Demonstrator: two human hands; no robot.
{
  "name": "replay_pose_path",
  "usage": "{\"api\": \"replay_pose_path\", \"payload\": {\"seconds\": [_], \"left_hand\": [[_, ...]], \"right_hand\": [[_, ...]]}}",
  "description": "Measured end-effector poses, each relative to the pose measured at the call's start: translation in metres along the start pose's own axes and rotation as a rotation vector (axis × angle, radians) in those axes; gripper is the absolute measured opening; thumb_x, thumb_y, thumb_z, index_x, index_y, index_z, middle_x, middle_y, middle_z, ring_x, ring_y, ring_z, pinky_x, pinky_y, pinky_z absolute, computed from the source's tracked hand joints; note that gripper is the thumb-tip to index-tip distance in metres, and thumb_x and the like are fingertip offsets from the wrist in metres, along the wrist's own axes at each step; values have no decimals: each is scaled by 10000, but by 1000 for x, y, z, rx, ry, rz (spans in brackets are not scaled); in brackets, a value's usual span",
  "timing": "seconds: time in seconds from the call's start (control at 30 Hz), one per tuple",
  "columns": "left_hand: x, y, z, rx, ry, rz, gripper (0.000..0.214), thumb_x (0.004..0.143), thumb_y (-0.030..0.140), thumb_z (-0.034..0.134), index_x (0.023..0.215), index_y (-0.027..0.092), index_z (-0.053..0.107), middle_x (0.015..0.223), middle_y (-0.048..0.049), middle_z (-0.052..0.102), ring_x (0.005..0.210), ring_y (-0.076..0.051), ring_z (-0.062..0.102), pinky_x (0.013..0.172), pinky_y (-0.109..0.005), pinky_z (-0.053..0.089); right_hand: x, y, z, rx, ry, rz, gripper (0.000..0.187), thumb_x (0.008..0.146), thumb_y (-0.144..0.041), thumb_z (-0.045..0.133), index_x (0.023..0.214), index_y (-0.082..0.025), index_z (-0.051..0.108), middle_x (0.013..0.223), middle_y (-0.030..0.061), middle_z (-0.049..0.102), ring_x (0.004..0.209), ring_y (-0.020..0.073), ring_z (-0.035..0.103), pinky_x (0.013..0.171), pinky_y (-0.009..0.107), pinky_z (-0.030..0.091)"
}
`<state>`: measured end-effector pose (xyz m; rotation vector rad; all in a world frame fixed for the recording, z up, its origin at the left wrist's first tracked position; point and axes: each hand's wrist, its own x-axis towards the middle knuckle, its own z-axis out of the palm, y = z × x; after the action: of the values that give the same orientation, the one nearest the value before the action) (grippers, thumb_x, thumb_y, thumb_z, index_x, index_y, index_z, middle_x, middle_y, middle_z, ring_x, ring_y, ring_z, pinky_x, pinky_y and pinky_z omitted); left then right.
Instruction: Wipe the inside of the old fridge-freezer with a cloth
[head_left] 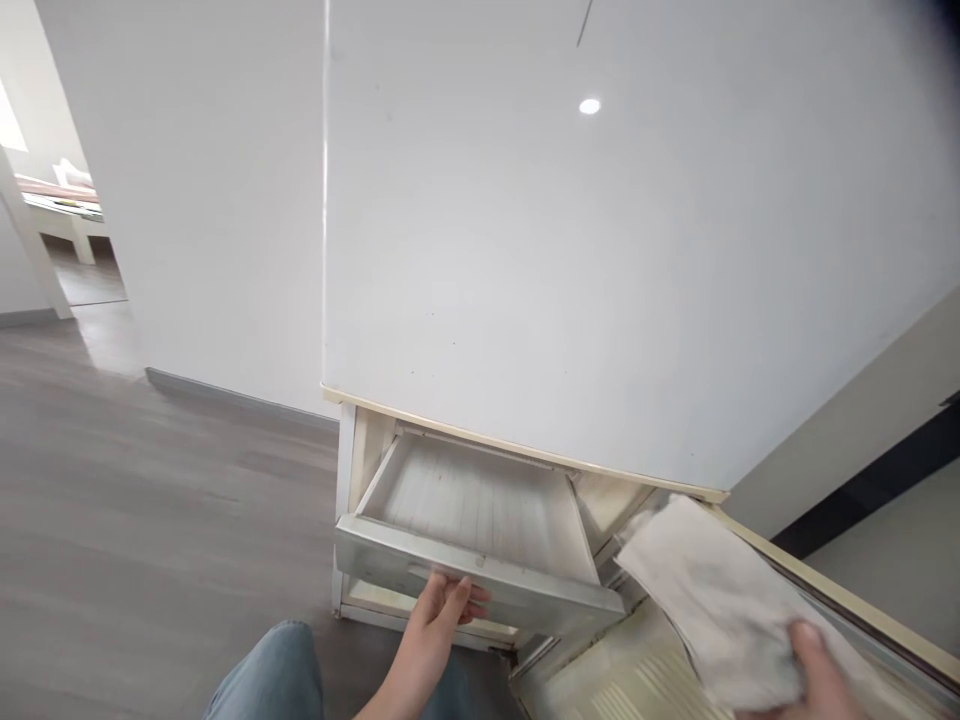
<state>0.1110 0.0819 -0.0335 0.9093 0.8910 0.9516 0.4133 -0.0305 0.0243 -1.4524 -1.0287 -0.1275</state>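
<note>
A shallow white drawer is pulled partway out of a low cabinet with cream edging, and no items show inside it. My left hand is closed at the middle of the drawer front, its fingers curled at the pull, which they partly hide. On the right, my right hand grips a whitish cloth with grey smudges. Thumb on top, it holds the cloth beside the drawer's right end, above a slatted cream panel. The picture's lower edge cuts off part of this hand.
Above the cabinet's cream edge spreads a large white glossy surface. Grey wood-look floor lies to the left, and my knee is close to the cabinet. A doorway at far left shows a piece of furniture.
</note>
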Motion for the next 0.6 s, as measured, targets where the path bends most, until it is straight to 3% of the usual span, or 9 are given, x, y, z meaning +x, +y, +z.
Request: {"api": "replay_pose_path", "payload": {"seconds": [0.07, 0.13, 0.17, 0.23, 0.27, 0.33, 0.43, 0.5, 0.6], "left_hand": [[-1, -4, -3, -22, -37, 37, 523, 688, 681, 591, 886, 197, 609, 890, -59, 742, 777, -184, 659, 799, -349, 462], [-3, -7, -8, -47, -90, 47, 522, 673, 659, 629, 922, 202, 593, 890, -54, 740, 761, -178, 657, 787, -343, 455], [-4, -8, -12, -61, -114, 42, 524, 667, 643, 649, 946, 203, 586, 893, -53, 740, 757, -176, 659, 777, -337, 451], [-7, -6, -18, -84, -134, 30, 538, 662, 607, 681, 1008, 210, 575, 897, -50, 742, 751, -170, 660, 753, -322, 442], [-9, -5, -22, -89, -140, 23, 547, 666, 588, 688, 1050, 217, 569, 906, -48, 743, 757, -170, 662, 752, -319, 443], [-14, -3, -32, -82, -135, 21, 528, 694, 566, 674, 1092, 232, 578, 932, -48, 740, 783, -170, 664, 783, -321, 461], [-21, -9, -55, -23, -132, 3, 476, 715, 574, 643, 1056, 242, 631, 965, -54, 735, 845, -182, 667, 854, -335, 489], [-24, -22, -79, 31, -74, -19, 530, 674, 643, 634, 1009, 232, 654, 958, -63, 744, 880, -202, 669, 867, -344, 505], [-30, -51, -122, 189, 102, -20, 635, 599, 758, 582, 929, 223, 671, 918, -71, 751, 917, -231, 667, 837, -339, 527]], "right_hand": [[6, -9, 33, -39, 12, -239, 418, 854, -447, 530, 1200, -227, 614, 998, 122, 715, 1003, 339, 655, 794, 467, 564], [15, -15, 73, -17, -99, -363, 368, 800, -427, 610, 1112, -236, 652, 1018, 102, 713, 1036, 329, 643, 879, 462, 536], [21, -18, 94, -5, -208, -439, 334, 770, -437, 631, 1041, -246, 677, 1010, 87, 717, 1019, 314, 651, 913, 453, 521], [32, -24, 139, -25, -663, -575, 320, 795, -395, 580, 1055, -237, 680, 1103, 106, 693, 1101, 302, 611, 998, 471, 455], [37, -27, 161, -64, -818, -494, 282, 811, -343, 552, 1038, -241, 686, 1095, 105, 694, 1106, 289, 605, 998, 455, 448], [44, -27, 202, -114, -981, -45, 220, 772, -312, 582, 926, -209, 701, 930, 111, 720, 971, 300, 646, 909, 448, 486], [49, -17, 246, 5, -931, 606, 163, 732, -313, 609, 734, -160, 665, 737, 106, 692, 828, 293, 660, 798, 424, 521], [53, -8, 262, 45, -847, 715, 192, 778, -314, 542, 773, -159, 656, 719, 100, 679, 816, 271, 660, 754, 395, 529], [60, 0, 273, 61, -740, 682, 267, 853, -327, 440, 861, -168, 655, 741, 96, 674, 884, 256, 648, 773, 375, 515]]}}
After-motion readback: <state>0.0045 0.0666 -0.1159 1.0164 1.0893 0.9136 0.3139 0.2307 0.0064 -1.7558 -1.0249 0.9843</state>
